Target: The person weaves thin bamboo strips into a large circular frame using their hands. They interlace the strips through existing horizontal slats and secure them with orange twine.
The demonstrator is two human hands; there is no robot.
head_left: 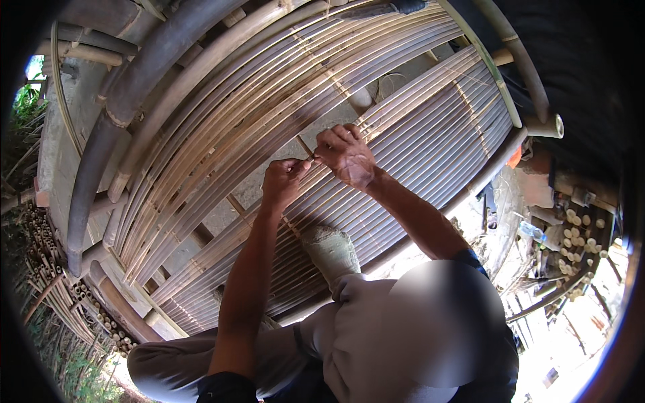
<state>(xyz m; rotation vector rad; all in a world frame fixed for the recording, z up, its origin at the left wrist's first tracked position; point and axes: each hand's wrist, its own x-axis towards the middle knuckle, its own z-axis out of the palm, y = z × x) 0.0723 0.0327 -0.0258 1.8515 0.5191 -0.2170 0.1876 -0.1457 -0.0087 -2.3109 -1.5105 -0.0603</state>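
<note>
My left hand [283, 181] and my right hand [346, 156] meet over a large bamboo slat panel. The left thumb and fingers are pinched together; whatever lies between them is too small to name. My right hand is closed too, its fingers curled down and their tips close to the left fingertips; what it grips is hidden. Thin parallel slats [430, 134] run beneath the right wrist and forearm. Beyond both hands lies a second band of slats [222, 144], with a gap between the two bands. Inside that gap a short crosspiece [235, 203] shows.
Thick bamboo poles [124, 101] frame the panel's far left side, and a cut pole end [547, 126] juts out at right. A pale-covered foot [329, 248] seems to rest on the slats. Bamboo lies stacked [101, 316] at lower left; a plastic bottle [532, 232] lies at right.
</note>
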